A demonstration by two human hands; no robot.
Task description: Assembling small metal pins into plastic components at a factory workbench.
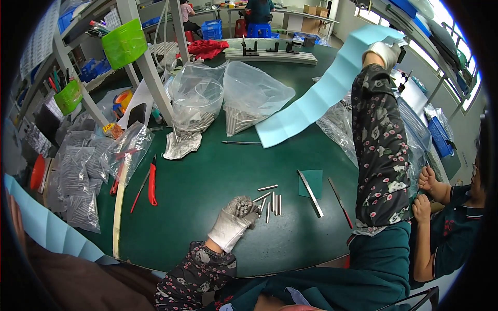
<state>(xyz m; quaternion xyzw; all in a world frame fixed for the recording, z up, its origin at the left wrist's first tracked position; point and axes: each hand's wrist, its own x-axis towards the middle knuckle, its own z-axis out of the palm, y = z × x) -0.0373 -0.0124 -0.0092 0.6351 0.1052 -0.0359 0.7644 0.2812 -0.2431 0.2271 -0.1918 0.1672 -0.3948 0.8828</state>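
My left hand (231,223), in a pale glove, is closed around a bundle of short metal pins low over the green table (244,171). Beside its fingertips lie several loose metal pins (274,203). Reaching far out to the upper right, my right hand (383,55), also gloved, is closed at the top end of a long light-blue folded strip (321,101); its fingertips are partly hidden. The strip slopes down leftward, its lower end by a thin metal rod (241,142). Right of the pins, a flat metal bar (310,193) lies across a green square (314,181).
Clear bags (257,96) of metal pins stand at the back; small filled bags (80,181) pile up left. Red-handled pliers (152,181), a wooden strip (120,207) and a file (340,202) lie about. A co-worker (446,217) sits at right; a brown sleeve (78,274) is at left.
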